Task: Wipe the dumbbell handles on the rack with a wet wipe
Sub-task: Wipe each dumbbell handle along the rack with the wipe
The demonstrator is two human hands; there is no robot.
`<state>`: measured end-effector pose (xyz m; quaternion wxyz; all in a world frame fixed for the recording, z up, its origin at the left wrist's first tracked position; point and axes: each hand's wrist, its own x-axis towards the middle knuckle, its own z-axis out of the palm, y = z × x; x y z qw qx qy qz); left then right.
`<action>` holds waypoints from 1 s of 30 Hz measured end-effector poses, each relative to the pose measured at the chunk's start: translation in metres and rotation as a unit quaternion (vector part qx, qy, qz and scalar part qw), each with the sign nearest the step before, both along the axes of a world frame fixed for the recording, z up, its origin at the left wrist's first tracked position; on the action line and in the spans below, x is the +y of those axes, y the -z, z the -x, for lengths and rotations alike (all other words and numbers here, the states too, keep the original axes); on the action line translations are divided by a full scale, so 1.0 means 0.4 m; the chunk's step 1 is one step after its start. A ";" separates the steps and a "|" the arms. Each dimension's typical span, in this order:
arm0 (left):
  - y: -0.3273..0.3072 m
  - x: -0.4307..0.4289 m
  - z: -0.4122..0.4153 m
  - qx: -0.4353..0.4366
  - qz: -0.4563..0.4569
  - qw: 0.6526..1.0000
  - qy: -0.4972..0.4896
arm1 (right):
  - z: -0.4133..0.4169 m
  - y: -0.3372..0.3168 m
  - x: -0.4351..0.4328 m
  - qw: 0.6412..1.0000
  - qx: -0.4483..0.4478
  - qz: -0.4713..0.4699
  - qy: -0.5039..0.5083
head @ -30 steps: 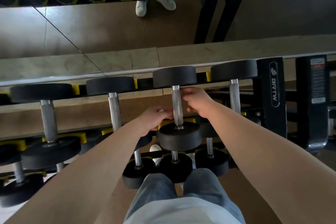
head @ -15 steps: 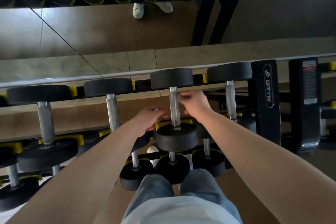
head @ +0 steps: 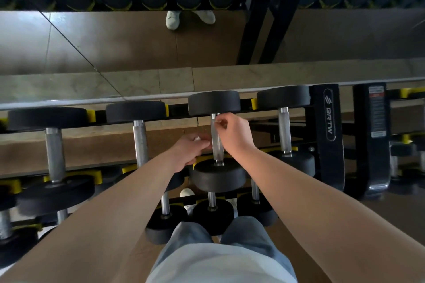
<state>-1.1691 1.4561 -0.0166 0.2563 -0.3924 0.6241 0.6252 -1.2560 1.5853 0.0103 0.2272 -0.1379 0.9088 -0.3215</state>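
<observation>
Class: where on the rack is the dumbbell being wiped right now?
Head view, centre: the dumbbell lies on the top tier, second in from the BRTW upright on the right.

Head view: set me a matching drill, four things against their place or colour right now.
Things:
1 left hand
2 right hand
3 wipe
4 rack post

Place or colour:
a at the far end of the handle
b black with white lettering
c white, peeking out of a fist
d beside the handle's middle, on its left

Pairs: 1-d, 2-a, 3-c, 4-b.
</observation>
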 end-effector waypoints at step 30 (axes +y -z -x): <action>0.023 0.002 -0.026 -0.011 -0.035 0.999 0.011 | 0.004 0.021 0.051 0.994 -0.035 -0.095 -0.032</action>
